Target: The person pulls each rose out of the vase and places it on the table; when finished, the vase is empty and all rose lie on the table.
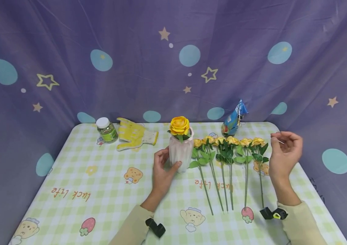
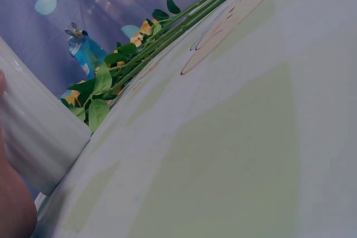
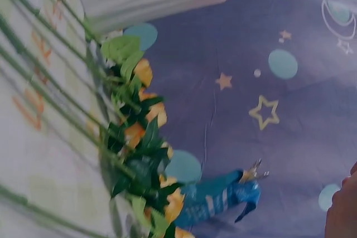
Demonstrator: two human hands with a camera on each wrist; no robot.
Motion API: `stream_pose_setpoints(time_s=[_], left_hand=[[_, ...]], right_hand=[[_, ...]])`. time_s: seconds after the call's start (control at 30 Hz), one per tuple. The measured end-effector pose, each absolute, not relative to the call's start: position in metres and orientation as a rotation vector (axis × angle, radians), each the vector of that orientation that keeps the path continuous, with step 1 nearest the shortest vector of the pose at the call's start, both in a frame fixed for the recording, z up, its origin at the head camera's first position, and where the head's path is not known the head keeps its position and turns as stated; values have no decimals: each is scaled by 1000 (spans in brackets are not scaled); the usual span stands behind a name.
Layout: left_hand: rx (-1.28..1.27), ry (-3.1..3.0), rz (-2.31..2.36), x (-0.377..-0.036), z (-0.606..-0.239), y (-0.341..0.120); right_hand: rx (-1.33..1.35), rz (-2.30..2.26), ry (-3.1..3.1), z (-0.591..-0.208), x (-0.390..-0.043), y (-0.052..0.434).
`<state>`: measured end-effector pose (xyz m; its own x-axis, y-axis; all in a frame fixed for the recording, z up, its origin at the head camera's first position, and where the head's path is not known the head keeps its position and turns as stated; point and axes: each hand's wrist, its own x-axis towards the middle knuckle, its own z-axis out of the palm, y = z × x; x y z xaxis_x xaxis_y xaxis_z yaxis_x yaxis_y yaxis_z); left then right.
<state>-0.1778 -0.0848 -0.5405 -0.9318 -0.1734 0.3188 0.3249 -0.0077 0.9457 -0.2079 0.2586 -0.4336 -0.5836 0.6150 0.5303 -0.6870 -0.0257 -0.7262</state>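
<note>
A white fluted vase (image 1: 180, 153) stands upright on the table, with one yellow rose (image 1: 179, 126) in its mouth. My left hand (image 1: 163, 170) holds the vase low on its left side, thumb across the front; the left wrist view shows only a bit of that hand beside the vase (image 2: 39, 121). My right hand (image 1: 285, 154) is raised over the table's right side, fingers loosely bent and holding nothing. Nearest to it is the rightmost of several yellow roses (image 1: 258, 141) lying in a row, blooms toward the back. Their green stems (image 3: 56, 93) cross the right wrist view.
A blue bag (image 1: 233, 120) closed with a clip stands at the back right. At the back left are a jar (image 1: 107, 131) with a white lid and a yellow and white work glove (image 1: 133, 134). A checkered cloth (image 1: 115, 207) covers the table; a purple curtain (image 1: 136, 78) hangs behind.
</note>
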Motion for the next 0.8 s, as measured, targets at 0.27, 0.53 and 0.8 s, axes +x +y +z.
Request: stream_pose_setpoints(time_s=[0.27,0.53,0.8], left_hand=[[-150,-1925,-1998,-177,-538,-84],[-142,-1931,-2002,-178,-540,-84],[-166,-1917,-2002,-179,-542,-85]], right_hand=[[226,1822,-1244,-421,-202,241],[299,1882,-1177,-411,-197,222],[384,1903,-1168,-402,-193,205]])
